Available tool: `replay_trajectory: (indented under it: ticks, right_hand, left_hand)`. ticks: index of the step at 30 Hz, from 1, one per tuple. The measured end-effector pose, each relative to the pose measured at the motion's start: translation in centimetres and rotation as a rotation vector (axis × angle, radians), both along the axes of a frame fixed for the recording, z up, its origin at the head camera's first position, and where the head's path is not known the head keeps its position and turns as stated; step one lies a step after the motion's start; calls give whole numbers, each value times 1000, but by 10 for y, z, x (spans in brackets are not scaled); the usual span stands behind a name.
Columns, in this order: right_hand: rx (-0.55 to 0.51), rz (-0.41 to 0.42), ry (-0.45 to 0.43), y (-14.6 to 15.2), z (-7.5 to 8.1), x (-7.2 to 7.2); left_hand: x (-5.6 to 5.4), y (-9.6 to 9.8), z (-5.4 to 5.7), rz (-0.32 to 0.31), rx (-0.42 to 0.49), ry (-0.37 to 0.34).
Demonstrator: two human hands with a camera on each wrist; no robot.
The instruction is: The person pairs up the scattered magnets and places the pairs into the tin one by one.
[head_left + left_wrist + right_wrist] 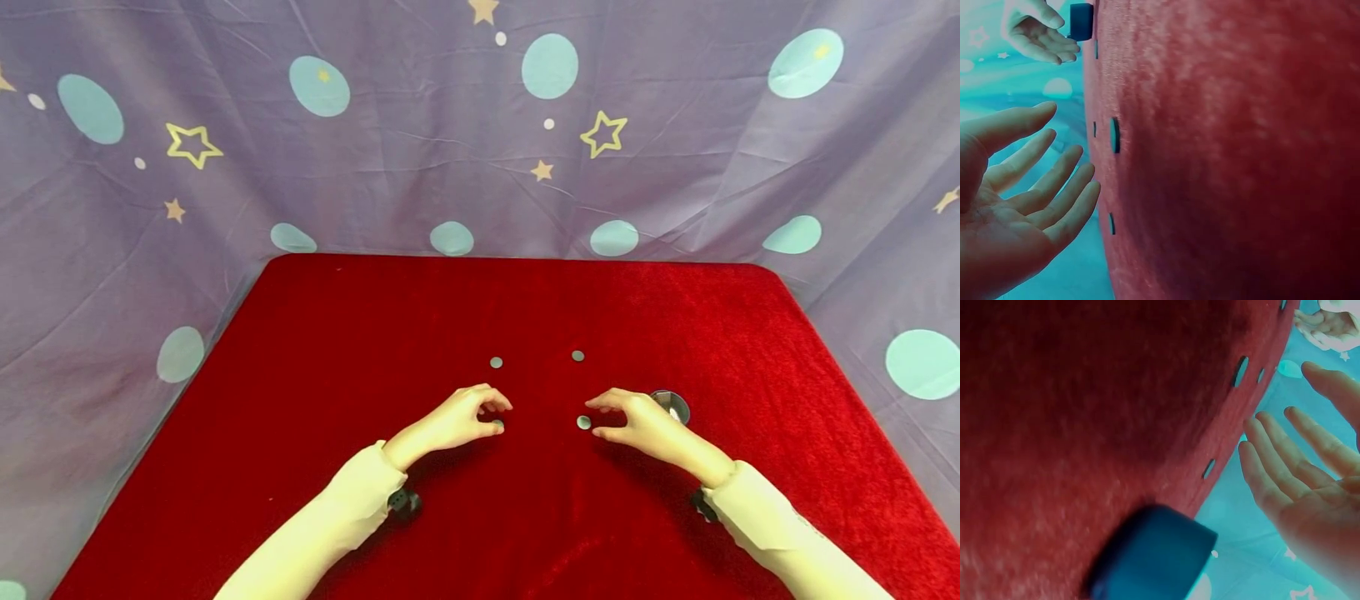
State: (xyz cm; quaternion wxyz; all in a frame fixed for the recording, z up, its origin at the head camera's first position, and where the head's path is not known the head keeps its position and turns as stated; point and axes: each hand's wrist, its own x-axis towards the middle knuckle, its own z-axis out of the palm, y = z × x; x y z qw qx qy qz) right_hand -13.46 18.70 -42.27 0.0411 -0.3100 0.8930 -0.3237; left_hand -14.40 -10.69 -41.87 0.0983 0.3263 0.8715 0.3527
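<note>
My left hand (459, 418) hovers over the red cloth with fingers spread and relaxed. Just beside its thumb lies a small flat disc (498, 425), partly hidden by the hand in the head view. Opposite, my right hand (641, 423) is held above the cloth in a similar loose curve, near another small pale disc (583, 422). Neither palm holds anything in the wrist views. Farther back lie two more discs, a left one (497, 362) and a right one (577, 356). A short round container (671, 406) with a shiny top stands behind my right hand, which partly covers it.
Red velvety cloth (375, 333) covers the table. A purple curtain (420, 125) with stars and dots hangs around the back and sides. Dark wrist devices, one at the left cuff (405, 504) and one at the right cuff (703, 506), sit below the sleeves.
</note>
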Motion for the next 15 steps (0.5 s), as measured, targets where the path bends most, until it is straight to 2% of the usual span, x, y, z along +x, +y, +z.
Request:
replay_trajectory:
  ticks: [7,14,15]
  right_hand:
    - [-33,50,-23,-3,-7,-5]
    - [-32,58,-50,-6,-15,-10]
    - [-30,59,-49,-7,-15,-10]
  left_hand:
    - [1,-5,-4,-1,-16,-9]
    - [-3,-8,-10,-30,-38,1]
    - [-5,-9,-15,-50,-27,18]
